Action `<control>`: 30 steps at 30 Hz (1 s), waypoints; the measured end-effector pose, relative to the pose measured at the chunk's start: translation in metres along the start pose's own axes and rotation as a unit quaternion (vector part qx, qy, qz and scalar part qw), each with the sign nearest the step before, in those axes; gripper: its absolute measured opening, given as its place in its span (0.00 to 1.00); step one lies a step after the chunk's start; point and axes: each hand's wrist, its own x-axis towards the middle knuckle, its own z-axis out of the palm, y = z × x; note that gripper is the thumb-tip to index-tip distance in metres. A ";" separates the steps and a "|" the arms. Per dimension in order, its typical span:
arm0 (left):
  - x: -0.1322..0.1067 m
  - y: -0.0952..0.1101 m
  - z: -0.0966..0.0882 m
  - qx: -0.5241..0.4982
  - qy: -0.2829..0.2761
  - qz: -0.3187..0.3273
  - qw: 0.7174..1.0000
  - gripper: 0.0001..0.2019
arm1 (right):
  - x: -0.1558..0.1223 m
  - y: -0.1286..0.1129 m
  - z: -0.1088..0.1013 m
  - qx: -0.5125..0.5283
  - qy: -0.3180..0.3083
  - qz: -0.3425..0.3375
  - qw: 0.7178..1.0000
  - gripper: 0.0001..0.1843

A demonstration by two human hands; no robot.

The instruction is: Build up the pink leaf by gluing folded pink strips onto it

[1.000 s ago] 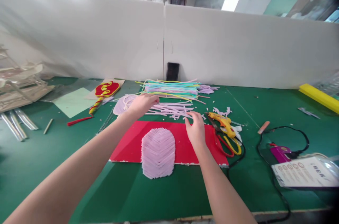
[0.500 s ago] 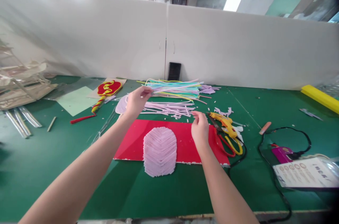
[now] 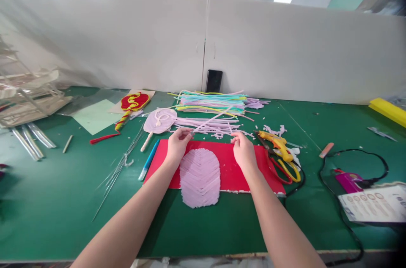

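Note:
My left hand is pinched on a pale lilac pipe cleaner, which slants up to the right over a pile of cut lilac pipe cleaners. Across a gap, my right hand has its thumb and fingertips together; whatever is between them is too small to make out. Both hands are over a red board. A lilac oval panel of pipe cleaners in a chevron pattern lies partly on the board and overhangs its front edge.
Behind lie a multicoloured pipe cleaner bundle, a lilac fan and a red-yellow fan. At left are thin wires and a blue pen. Scissors, a yellow glue gun and a black cord lie right.
My left hand has come down and nearer from the multicoloured bundle, and a lilac pipe cleaner now shows in it. My right hand stays over the board's right part. The view has shifted slightly.

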 end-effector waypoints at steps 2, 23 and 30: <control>0.000 0.000 -0.001 0.006 -0.006 0.001 1.000 0.10 | 0.001 0.002 0.003 0.001 -0.015 -0.011 1.000 0.18; -0.008 0.015 -0.001 0.034 -0.058 0.027 0.997 0.10 | -0.002 -0.021 0.001 0.195 -0.067 0.018 0.978 0.19; -0.021 0.023 0.008 0.102 -0.176 0.086 0.975 0.09 | -0.010 -0.037 0.002 0.431 -0.139 0.116 0.884 0.18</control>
